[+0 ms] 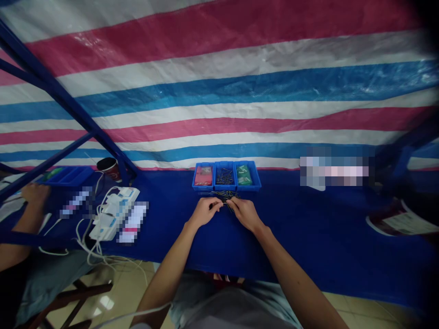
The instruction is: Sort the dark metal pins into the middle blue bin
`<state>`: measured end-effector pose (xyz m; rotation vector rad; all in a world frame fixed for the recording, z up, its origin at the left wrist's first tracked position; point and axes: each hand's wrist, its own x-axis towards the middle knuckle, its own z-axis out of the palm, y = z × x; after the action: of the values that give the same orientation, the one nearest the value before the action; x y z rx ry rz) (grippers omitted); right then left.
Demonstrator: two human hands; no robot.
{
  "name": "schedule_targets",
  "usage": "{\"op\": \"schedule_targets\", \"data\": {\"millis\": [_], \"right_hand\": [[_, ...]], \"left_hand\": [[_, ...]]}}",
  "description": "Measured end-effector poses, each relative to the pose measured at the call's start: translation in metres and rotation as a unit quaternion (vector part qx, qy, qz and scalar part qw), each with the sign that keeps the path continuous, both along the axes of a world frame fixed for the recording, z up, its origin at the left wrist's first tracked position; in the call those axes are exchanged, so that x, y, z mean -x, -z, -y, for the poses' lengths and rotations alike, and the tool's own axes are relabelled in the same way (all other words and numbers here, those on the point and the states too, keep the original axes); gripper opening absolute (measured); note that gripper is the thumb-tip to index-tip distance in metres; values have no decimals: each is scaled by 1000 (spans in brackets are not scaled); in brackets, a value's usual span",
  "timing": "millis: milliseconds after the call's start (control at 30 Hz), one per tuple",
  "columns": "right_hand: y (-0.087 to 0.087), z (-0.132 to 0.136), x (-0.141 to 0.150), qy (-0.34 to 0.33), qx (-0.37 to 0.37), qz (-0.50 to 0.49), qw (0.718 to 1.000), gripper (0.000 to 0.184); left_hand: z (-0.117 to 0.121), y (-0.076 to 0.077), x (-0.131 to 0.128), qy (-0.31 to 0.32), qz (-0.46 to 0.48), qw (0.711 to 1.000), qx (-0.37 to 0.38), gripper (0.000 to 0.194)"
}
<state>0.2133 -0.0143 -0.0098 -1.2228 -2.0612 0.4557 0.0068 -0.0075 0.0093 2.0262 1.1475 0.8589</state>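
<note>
My left hand and my right hand meet over the blue table, fingertips pinched close together. Something small and thin seems to be between them, too tiny to name. Just beyond and partly under my fingers lies a loose pile of thin screw-like pieces, some dark and some yellowish. Behind it stands a blue three-part bin. Its left compartment has a red packet, the middle one holds dark screw-like pieces, and the right one a green packet.
To the left are a white power strip with tangled cables, a blurred-out flat item and a dark cup. Another person's hand is beyond the blue frame. At right lies a dark red, white-rimmed object.
</note>
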Motion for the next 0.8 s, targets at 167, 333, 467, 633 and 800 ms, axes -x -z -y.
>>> {"op": "schedule_targets", "data": {"millis": [167,333,467,633,800], "right_hand": [[3,-1,-1,13,-11,12,1000,47],[2,-1,0,23,-17,21,999,51],[0,0,0,24,-16,15,999,55],[-2,1,-1,25,-16,11,999,56],[-3,2,-1,25,-13,-6,1000,55]], "left_hand": [[0,0,0,0,2,1000,-2,29],[0,0,0,-4,0,1000,1,30],[0,-1,0,-6,-8,1000,4,33],[0,-1,0,-3,-10,1000,2,32],[1,-1,0,-8,-11,1000,-2,30]]}}
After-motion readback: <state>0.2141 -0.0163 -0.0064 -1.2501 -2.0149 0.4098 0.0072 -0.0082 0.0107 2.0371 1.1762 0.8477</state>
